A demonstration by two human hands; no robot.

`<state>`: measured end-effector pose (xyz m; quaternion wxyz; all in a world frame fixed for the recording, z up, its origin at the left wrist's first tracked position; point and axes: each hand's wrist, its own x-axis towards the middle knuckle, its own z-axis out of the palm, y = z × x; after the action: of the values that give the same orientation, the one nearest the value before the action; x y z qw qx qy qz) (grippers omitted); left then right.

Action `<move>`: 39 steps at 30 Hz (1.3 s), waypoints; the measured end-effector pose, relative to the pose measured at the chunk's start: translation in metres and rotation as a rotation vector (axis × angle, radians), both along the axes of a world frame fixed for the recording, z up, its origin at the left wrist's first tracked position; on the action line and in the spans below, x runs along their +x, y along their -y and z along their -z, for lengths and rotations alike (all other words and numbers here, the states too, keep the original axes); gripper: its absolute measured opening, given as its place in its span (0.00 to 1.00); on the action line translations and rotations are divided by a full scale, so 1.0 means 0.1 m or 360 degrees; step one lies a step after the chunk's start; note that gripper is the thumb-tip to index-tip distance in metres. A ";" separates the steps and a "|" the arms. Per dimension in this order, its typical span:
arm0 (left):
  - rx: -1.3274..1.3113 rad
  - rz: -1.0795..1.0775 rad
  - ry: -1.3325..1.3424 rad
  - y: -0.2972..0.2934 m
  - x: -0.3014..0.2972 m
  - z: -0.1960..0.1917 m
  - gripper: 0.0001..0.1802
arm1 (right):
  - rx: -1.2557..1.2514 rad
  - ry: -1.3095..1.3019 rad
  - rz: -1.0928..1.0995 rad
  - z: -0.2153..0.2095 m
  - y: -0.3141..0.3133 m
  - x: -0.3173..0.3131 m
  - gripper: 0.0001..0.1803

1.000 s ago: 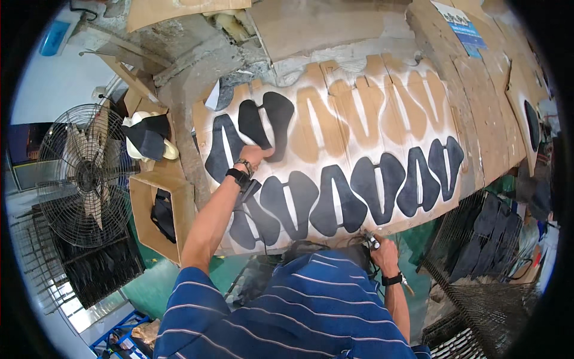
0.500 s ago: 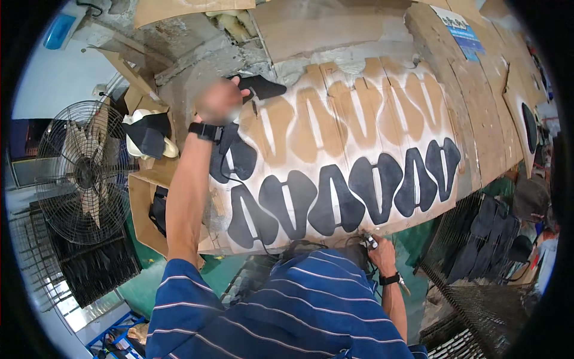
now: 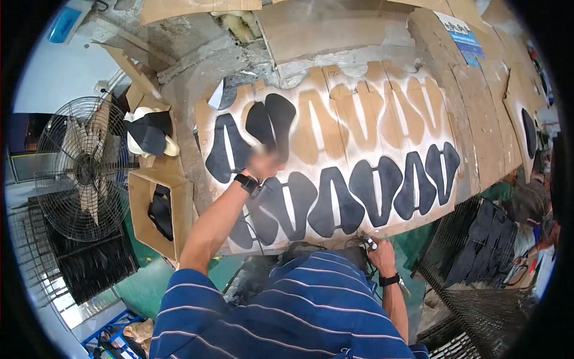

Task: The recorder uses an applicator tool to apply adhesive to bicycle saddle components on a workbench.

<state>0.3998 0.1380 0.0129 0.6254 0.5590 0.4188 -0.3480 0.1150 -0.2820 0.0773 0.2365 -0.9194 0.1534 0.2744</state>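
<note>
A black, paired-lobe flat piece (image 3: 272, 119) lies in the back row of a cardboard sheet (image 3: 418, 206) with whitish outlines. At its near end is my left hand (image 3: 264, 163), its fingers smeared, so their grip on the piece cannot be made out. Another black piece (image 3: 222, 152) lies just left of it. Several similar black pieces (image 3: 338, 203) line the front row, partly covered by my left wrist at the left. By the sheet's front edge my right hand (image 3: 382, 256) is closed around what looks like a spray gun (image 3: 370, 242); much of it is hidden.
Bare brown shapes (image 3: 311, 125) show in the back row. A large wire-caged fan (image 3: 84, 170) stands at left, beside a cardboard box (image 3: 182, 209) holding a black piece. Wire racks (image 3: 454, 239) with black pieces stand at right. A thin dark hose crosses the front row.
My left hand has come from the dark pieces at the back left toward me and rightward. A black piece now covers a formerly bare brown shape. My right hand has stayed about where it was.
</note>
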 end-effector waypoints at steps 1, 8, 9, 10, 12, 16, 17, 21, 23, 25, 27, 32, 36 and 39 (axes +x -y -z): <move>0.0032 0.0007 -0.0025 0.00 -0.01 0.01 0.14 | 0.0002 0.0016 -0.0002 -0.02 -0.01 0.01 0.21; 0.1285 0.1845 0.0236 -0.27 0.24 -0.40 0.21 | 0.0007 -0.0034 0.0034 -0.05 -0.01 0.01 0.23; 0.1306 0.1813 0.0236 -0.39 0.33 -0.45 0.19 | 0.0013 -0.0035 0.0042 -0.06 -0.01 0.02 0.23; 0.1275 0.1940 0.0403 -0.44 0.48 -0.63 0.17 | 0.0009 -0.0039 0.0061 -0.06 0.00 0.01 0.23; 0.1398 0.2047 0.0409 -0.70 0.73 -0.73 0.14 | 0.0037 -0.0044 0.0042 -0.08 -0.01 0.04 0.23; 0.1277 0.1736 0.0592 -1.04 1.18 -0.70 0.20 | -0.0001 -0.0066 0.0022 -0.10 -0.03 0.08 0.22; 0.1348 0.1778 0.0575 -1.04 1.29 -0.68 0.20 | -0.0007 -0.0080 0.0013 -0.09 -0.02 0.08 0.22; 0.1703 0.2142 0.0623 -0.83 1.56 -0.45 0.21 | -0.0012 -0.0087 0.0038 -0.06 -0.02 0.07 0.22; 0.1908 0.2129 0.0598 -0.92 1.60 -0.17 0.26 | 0.0007 -0.0067 0.0040 -0.09 -0.05 0.12 0.22; 0.1953 0.2036 0.0632 -0.65 1.54 -0.20 0.28 | -0.0024 -0.0076 0.0066 -0.13 -0.06 0.13 0.22; 0.2001 0.1912 0.0585 -0.51 1.48 -0.24 0.28 | -0.0042 -0.0113 0.0060 -0.16 -0.08 0.17 0.22; 0.2036 0.1800 0.0699 -0.59 1.42 -0.12 0.27 | -0.0034 -0.0100 0.0006 -0.13 -0.07 0.18 0.23; 0.2161 0.1692 0.0652 -0.41 1.35 -0.39 0.25 | -0.0041 -0.0100 0.0006 -0.10 -0.04 0.17 0.23; 0.2255 0.1592 0.0658 -0.40 1.29 -0.33 0.25 | -0.0035 -0.0106 -0.0002 -0.08 -0.04 0.17 0.23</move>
<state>0.5288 0.1781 0.0455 -0.0290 0.9834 0.1214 -0.1318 0.1318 -0.2780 0.0854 0.2208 -0.9124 0.1636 0.3034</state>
